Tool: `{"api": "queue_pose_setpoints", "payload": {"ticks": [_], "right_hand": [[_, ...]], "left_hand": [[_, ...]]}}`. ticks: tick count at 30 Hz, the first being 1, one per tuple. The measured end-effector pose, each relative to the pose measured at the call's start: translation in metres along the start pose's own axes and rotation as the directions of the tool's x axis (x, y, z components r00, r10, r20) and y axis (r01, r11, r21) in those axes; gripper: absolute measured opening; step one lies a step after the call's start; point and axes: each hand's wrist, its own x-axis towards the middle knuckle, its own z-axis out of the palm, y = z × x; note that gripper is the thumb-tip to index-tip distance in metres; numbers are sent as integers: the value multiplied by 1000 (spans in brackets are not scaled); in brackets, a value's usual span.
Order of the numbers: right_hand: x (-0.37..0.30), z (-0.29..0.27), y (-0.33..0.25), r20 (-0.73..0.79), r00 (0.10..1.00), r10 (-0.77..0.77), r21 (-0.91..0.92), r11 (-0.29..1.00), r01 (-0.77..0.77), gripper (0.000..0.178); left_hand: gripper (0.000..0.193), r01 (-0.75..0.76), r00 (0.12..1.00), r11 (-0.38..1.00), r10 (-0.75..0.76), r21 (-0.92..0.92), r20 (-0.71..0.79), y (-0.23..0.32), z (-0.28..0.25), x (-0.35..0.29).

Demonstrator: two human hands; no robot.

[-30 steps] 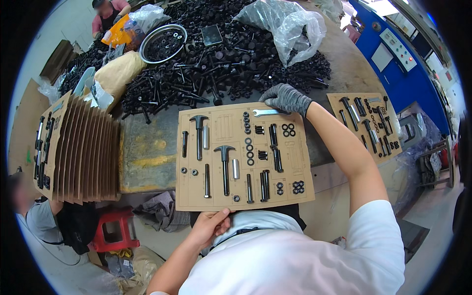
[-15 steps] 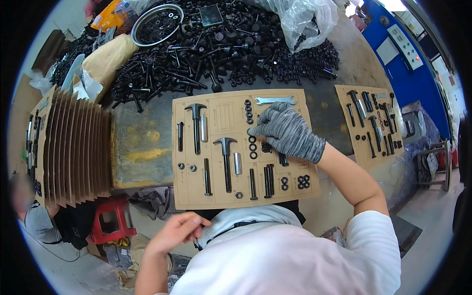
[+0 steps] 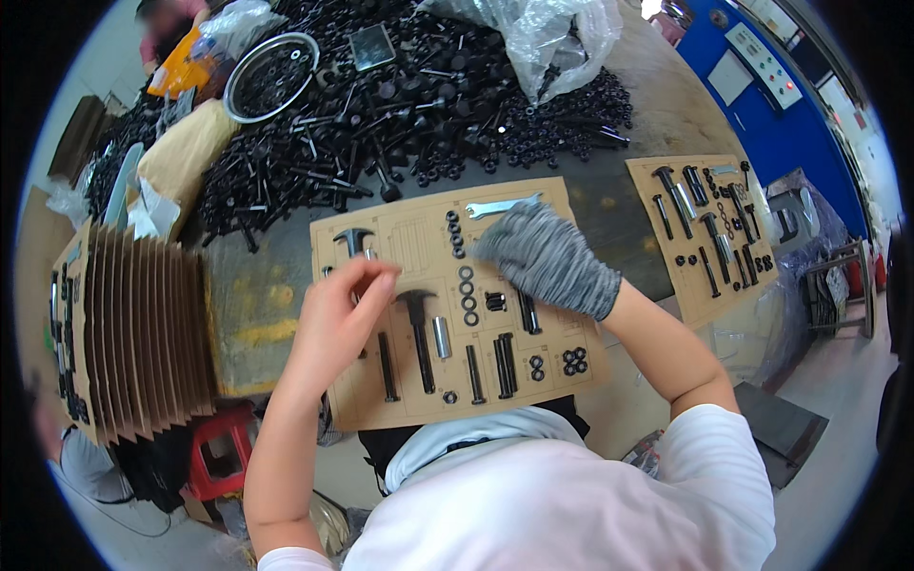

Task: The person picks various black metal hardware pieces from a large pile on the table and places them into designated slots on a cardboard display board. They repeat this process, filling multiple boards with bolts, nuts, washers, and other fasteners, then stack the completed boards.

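Note:
A brown cardboard sheet (image 3: 419, 404) lies in front of me, with hardware set out on it. My bare left hand (image 3: 338, 309) is over its left part, fingers curled and thumb close to the index finger. It partly covers a T-headed bolt (image 3: 354, 238); another T-headed bolt (image 3: 417, 328) lies beside a silver sleeve (image 3: 441, 337). My right hand (image 3: 547, 257), in a grey knit glove, is closed just below an open-end wrench (image 3: 503, 206). Whatever its fingers hold is hidden. Beside its fingertips are a column of black nuts (image 3: 455, 235) and a column of washers (image 3: 467, 304).
Loose black bolts and nuts (image 3: 409, 105) are heaped at the back, with a metal bowl (image 3: 231, 107) and a clear plastic bag (image 3: 562, 48). Stacked cardboard sheets (image 3: 152, 333) stand at left. Another filled sheet (image 3: 700, 305) lies at right. A person (image 3: 171, 29) is at the far left.
My left hand has risen from beside my waist to over the sheet's left part. My right fingertips have drawn away from the top washer. The whole view has shifted slightly.

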Motion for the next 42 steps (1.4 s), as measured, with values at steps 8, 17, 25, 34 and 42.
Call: {"api": "queue_pose_setpoints", "payload": {"ticks": [8,17,25,34,42], "right_hand": [[6,27,128,-322,776,543,167,839,-518,32],[2,24,137,-199,799,568,226,820,-526,23],[2,16,128,-257,801,540,183,841,-508,24],[97,11,73,-447,851,276,265,949,-169,27],[148,26,83,-296,885,358,89,933,-348,28]], "left_hand": [[27,-168,895,696,405,698,-189,9,126,177],[16,-307,902,766,424,564,-85,2,104,182],[18,-298,893,802,426,518,-147,5,100,170],[30,-30,957,740,214,672,-194,-25,24,147],[23,-235,923,880,335,413,-190,-52,-5,132]]}}
